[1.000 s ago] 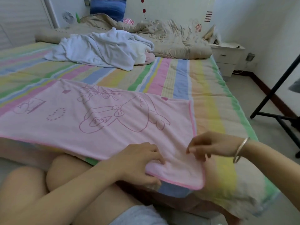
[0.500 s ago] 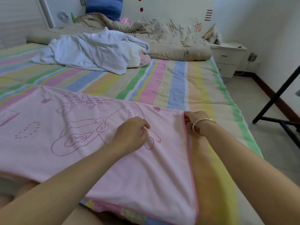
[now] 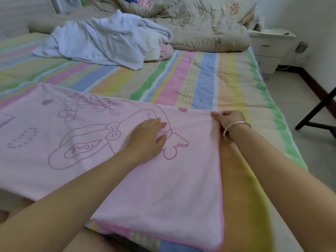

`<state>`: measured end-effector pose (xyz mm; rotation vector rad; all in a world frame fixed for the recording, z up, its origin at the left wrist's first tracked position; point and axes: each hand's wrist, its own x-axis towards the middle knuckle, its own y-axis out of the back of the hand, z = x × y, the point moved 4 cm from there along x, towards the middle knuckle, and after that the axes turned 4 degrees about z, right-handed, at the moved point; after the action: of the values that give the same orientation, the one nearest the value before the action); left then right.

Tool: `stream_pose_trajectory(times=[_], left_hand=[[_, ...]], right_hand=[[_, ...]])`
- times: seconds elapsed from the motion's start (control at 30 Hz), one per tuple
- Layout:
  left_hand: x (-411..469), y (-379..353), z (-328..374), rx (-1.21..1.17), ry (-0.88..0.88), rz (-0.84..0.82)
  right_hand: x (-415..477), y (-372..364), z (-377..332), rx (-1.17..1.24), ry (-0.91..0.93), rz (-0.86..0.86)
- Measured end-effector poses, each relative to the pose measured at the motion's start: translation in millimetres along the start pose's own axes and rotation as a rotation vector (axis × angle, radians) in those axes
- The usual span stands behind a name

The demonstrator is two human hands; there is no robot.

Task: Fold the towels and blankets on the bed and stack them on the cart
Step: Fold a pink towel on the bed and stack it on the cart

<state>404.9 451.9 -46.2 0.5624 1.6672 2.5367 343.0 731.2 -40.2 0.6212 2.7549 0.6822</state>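
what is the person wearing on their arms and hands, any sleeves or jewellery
Both forearms are bare, with no sleeves in view up to the edge of the picture. Neither the left hand nor the right hand wears a glove, and no rings show. The right wrist carries a thin, round, silver-coloured bangle; the left wrist has nothing on it.

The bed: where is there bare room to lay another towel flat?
Widest bare patch: striped sheet between the pink towel and the white blanket. A narrower strip runs right of the towel, past the right hand, to the bed's edge. The head end is crowded with the beige quilt.
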Motion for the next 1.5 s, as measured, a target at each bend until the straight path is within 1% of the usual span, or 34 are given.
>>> stream_pose_trajectory(times=[0.07, 0.13, 0.23, 0.3, 0.37, 0.4, 0.43, 0.5, 0.53, 0.57, 0.6, 0.63, 0.7, 0.73, 0.8, 0.83, 0.9, 0.97, 1.0, 1.1, 1.2, 1.3, 1.37, 1.43, 1.47, 1.5], left_hand=[[-2.8, -8.3, 1.1, 0.095, -0.021, -0.072], [-6.0, -12.8, 0.2, 0.173, -0.045, -0.087], [-10.7, -9.2, 7.5, 0.180, -0.049, -0.010], [-16.3, -3.5, 25.5, 0.128, -0.088, 0.077], [-27.2, -3.0, 48.4, 0.060, -0.155, 0.135], [-34.1, -7.2, 59.7, 0.051, -0.181, 0.122], [-42.4, -14.4, 69.5, 0.088, -0.194, 0.055], [-57.3, -35.1, 77.3, 0.226, -0.176, -0.141], [-60.7, -41.9, 76.9, 0.264, -0.164, -0.195], [-60.2, -45.2, 74.4, 0.257, -0.154, -0.212], [-57.1, -43.5, 71.3, 0.194, -0.147, -0.210], [-54.7, -37.1, 71.0, 0.060, -0.121, -0.198], [-51.4, -15.3, 66.5, -0.368, 0.021, -0.115], [-50.8, -3.3, 62.6, -0.579, 0.127, -0.046], [-50.4, 22.2, 48.3, -0.912, 0.392, 0.060], [-51.5, 34.1, 36.6, -1.048, 0.535, 0.071], [-55.6, 54.4, 11.0, -1.310, 0.797, 0.011], [-66.4, 78.4, -17.3, -1.476, 0.948, -0.052], [-74.0, 90.7, -34.9, -1.516, 0.992, -0.050], [-97.1, 120.6, -87.5, -1.501, 1.054, -0.010], [-123.9, 141.0, -138.1, -1.502, 1.108, 0.047], [-147.3, 152.5, -181.8, -1.430, 1.192, 0.128], [-154.6, 155.8, -192.8, -1.376, 1.220, 0.128], [-154.2, 158.6, -193.2, -1.346, 1.172, 0.111], [-151.9, 159.4, -191.3, -1.296, 1.116, 0.087], [-149.1, 159.7, -189.2, -1.174, 1.045, 0.045]], right_hand=[[-0.9, -5.7, 6.1, -0.039, 0.022, 0.030], [-4.4, -8.2, 7.1, -0.088, 0.050, 0.059], [-10.4, -7.6, 4.7, -0.160, 0.059, 0.066], [-14.9, -5.7, 4.0, -0.203, 0.039, 0.022], [-18.6, -4.4, 7.2, -0.173, -0.023, -0.038], [-22.0, -4.3, 10.0, -0.118, -0.077, -0.075], [-28.9, -3.6, 11.5, -0.060, -0.131, -0.123], [-45.2, -3.6, 11.7, -0.005, -0.176, -0.229], [-50.8, -4.2, 11.2, -0.026, -0.169, -0.271], [-56.9, -3.8, 8.2, -0.072, -0.140, -0.303], [-64.2, -2.6, 1.6, -0.108, -0.097, -0.315], [-70.8, -1.3, -5.7, -0.111, -0.055, -0.322], [-82.4, -2.1, -25.7, -0.022, -0.019, -0.341], [-89.6, -4.4, -38.1, 0.042, -0.015, -0.362], [-105.1, -17.0, -66.6, 0.167, -0.028, -0.431], [-111.1, -29.1, -81.9, 0.197, -0.026, -0.472], [-121.8, -56.3, -109.9, 0.238, -0.029, -0.542], [-135.0, -90.7, -139.5, 0.317, -0.047, -0.612], [-144.9, -112.0, -155.6, 0.355, -0.063, -0.658], [-172.8, -174.9, -192.8, 0.372, -0.109, -0.739], [-190.3, -235.5, -209.0, 0.340, -0.133, -0.754], [-195.2, -285.2, -206.6, 0.073, -0.011, -0.723], [-198.1, -304.8, -198.6, -0.020, -0.014, -0.769], [-194.8, -313.1, -193.7, -0.070, 0.010, -0.750], [-190.9, -314.4, -191.9, -0.094, 0.037, -0.724], [-185.1, -313.4, -190.1, -0.105, 0.068, -0.700]])
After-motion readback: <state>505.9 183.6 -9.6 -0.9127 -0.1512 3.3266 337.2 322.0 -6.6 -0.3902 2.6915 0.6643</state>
